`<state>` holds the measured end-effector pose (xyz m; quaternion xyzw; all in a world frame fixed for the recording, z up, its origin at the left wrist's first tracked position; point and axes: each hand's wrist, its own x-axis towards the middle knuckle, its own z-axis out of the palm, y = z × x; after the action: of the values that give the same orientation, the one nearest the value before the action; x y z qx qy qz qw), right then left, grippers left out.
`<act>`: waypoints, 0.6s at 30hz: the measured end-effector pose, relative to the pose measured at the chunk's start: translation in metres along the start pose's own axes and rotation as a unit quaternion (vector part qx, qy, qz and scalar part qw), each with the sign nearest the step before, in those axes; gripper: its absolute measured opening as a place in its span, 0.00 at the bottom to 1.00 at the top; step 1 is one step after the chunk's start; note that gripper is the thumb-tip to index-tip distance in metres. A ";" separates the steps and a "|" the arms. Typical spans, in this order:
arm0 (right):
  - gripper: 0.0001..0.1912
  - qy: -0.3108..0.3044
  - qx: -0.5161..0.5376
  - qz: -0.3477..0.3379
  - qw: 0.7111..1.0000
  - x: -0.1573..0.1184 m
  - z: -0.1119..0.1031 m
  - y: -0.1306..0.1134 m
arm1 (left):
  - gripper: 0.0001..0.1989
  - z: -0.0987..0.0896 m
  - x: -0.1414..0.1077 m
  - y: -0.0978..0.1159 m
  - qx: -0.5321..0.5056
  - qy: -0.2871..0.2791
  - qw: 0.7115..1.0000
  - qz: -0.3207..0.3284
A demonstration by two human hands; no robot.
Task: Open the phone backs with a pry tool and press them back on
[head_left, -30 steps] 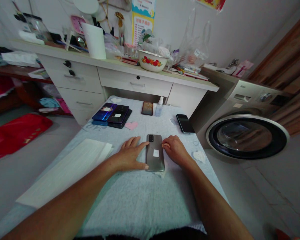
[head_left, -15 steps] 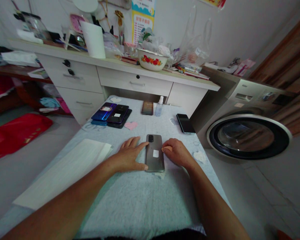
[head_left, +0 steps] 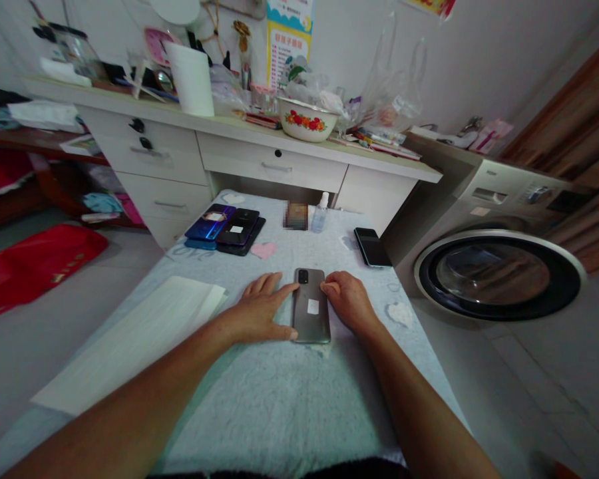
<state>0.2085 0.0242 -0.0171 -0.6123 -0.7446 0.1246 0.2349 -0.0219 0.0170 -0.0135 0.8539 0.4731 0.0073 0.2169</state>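
Observation:
A grey smartphone (head_left: 312,326) lies back up on the cloth, its camera block at the far end and a small white sticker on its back. My left hand (head_left: 262,309) is open at its left side, fingers spread, with the thumb and forefinger tips against the left edge. At the upper right edge, my right hand (head_left: 348,296) is closed, its curled fingertips touching the phone's side. Whatever those fingers pinch, if anything, is hidden.
Several phones (head_left: 237,229) lie stacked at the table's far left. A spray bottle (head_left: 319,214) stands at the back beside a blurred item (head_left: 296,216). Another phone (head_left: 370,247) lies to the right. White sheets (head_left: 130,342) lie left, and a washing machine (head_left: 504,193) stands beyond.
My right hand has moved up along the phone's right edge, toward the camera end. My left hand and the phone keep their places; the view has shifted slightly.

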 end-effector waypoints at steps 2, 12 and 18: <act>0.07 -0.010 -0.002 0.002 1.000 -0.002 -0.003 -0.003 | 0.48 -0.001 0.000 0.001 0.002 0.002 1.000 -0.001; 0.04 -0.056 -0.007 -0.013 0.998 -0.010 -0.010 -0.004 | 0.49 0.002 0.000 -0.001 0.006 0.004 1.000 0.001; 0.06 -0.015 -0.009 0.003 1.000 -0.002 -0.003 -0.002 | 0.48 -0.001 -0.001 0.001 0.002 -0.002 1.000 -0.003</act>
<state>0.2089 0.0214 -0.0145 -0.6143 -0.7476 0.1279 0.2176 -0.0223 0.0163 -0.0119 0.8532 0.4748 0.0036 0.2160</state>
